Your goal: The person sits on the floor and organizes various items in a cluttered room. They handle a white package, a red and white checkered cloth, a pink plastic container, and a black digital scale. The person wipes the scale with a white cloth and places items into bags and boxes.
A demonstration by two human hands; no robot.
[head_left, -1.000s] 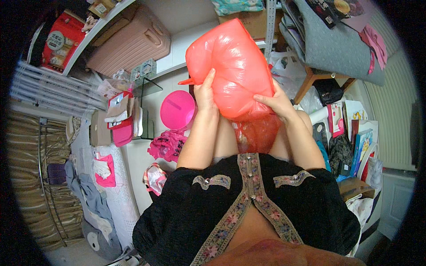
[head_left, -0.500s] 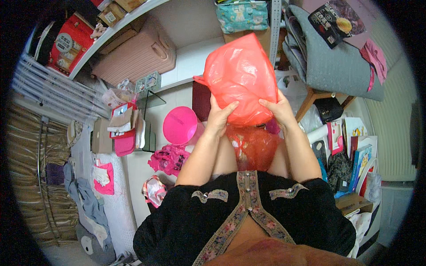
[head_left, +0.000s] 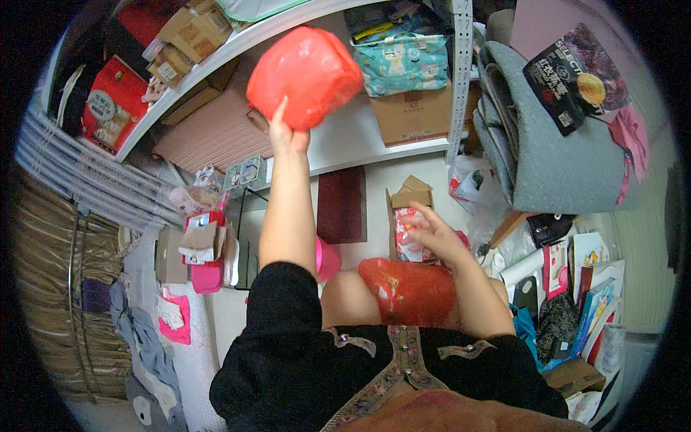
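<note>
Shelf (head_left: 338, 144) behind bag (head_left: 306, 72), right hand (head_left: 436, 236) now off

The left arm (head_left: 286, 209) stretches far forward, nearly straight, its left hand (head_left: 289, 135) gripping with one digit extended. The right forearm (head_left: 484, 291) angles inward, nearer the body, its right hand (head_left: 437, 237) empty, fingers loosely parted.

At the upper centre we see a bag (head_left: 309, 68) of thin, glossy red plastic, and low in the centre a sack (head_left: 416, 294) of shiny red film. We find matt brown cardboard in the box (head_left: 412, 119) right of upper centre, smooth-looking metal in the white post (head_left: 458, 72) beside it, and a ridged surface on the pink suitcase (head_left: 216, 140) at upper left. The blanket (head_left: 547, 155) at upper right looks like rough, matt grey cloth, the curtain (head_left: 47, 288) at far left satiny, creased cloth, the shirt (head_left: 277, 331) at the bottom dull black cloth
</note>
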